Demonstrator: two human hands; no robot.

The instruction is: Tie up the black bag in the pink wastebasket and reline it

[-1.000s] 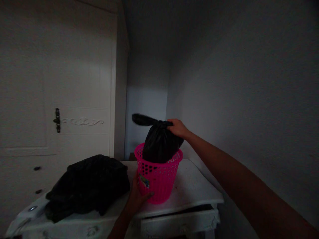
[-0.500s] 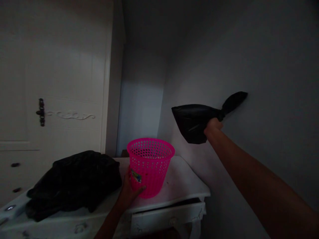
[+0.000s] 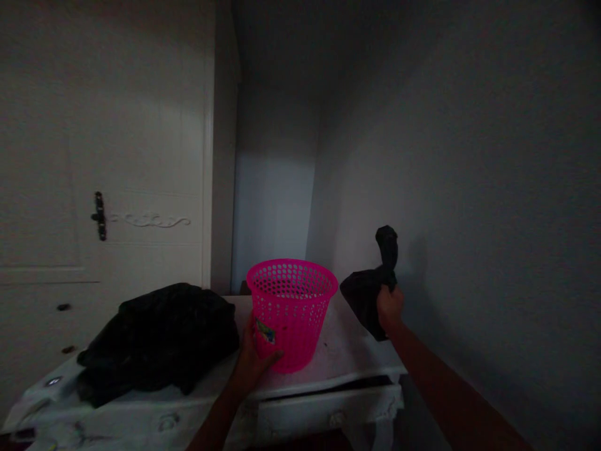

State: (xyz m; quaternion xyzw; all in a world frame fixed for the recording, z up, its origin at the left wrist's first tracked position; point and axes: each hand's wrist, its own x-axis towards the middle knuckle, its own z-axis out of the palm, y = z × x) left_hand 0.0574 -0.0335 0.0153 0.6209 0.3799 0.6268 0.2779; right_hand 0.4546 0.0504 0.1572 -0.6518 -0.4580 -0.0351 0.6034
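A bright pink basket with round holes and a small label stands upright on the white table. My left hand is wrapped against its lower left side, thumb across the front. To the right of the basket, my right hand is closed round the gathered neck of a black plastic bag; the bag's end sticks up above the fist. On the left of the table lies a crumpled black plastic bag, apart from the right hand.
The table has drawers in its front, one drawer slightly ajar. A white wardrobe with a dark handle rises behind on the left. A grey wall stands close on the right.
My right hand has come down with the black bag, from high by the wall to beside the basket. The left hand keeps its hold. The view has shifted slightly.
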